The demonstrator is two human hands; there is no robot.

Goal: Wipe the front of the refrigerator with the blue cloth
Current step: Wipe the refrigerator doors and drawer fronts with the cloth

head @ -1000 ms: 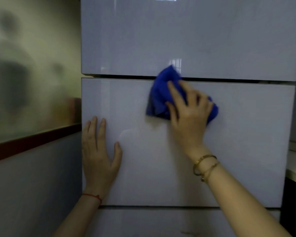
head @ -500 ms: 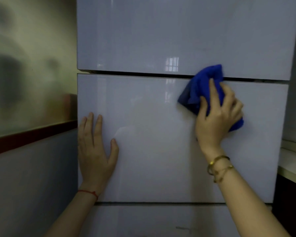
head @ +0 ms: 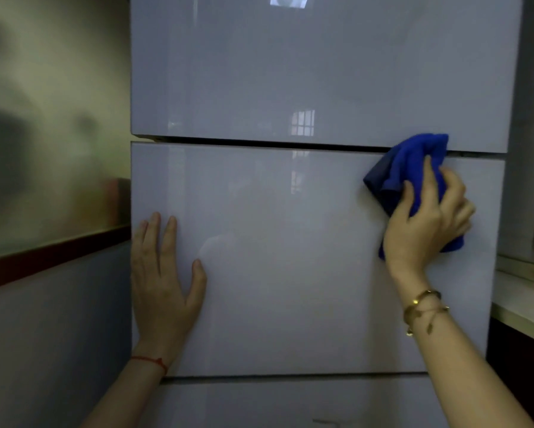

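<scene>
right hand [head: 426,223], blue cloth [head: 410,168] shifted farther right

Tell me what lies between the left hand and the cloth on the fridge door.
Nothing: the head view shows only bare glossy door between the left hand and the cloth.

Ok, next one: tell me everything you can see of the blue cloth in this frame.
The blue cloth is a deep royal blue, soft and fuzzy like microfibre, bunched into loose folds, not spread flat. The right hand presses it against the refrigerator front, near the right edge of the middle door panel, at its top. Its upper tip overlaps the dark gap below the upper door. A shadowed fold sticks out to the left, and a little cloth shows beneath the palm. The hand hides the rest.
</scene>
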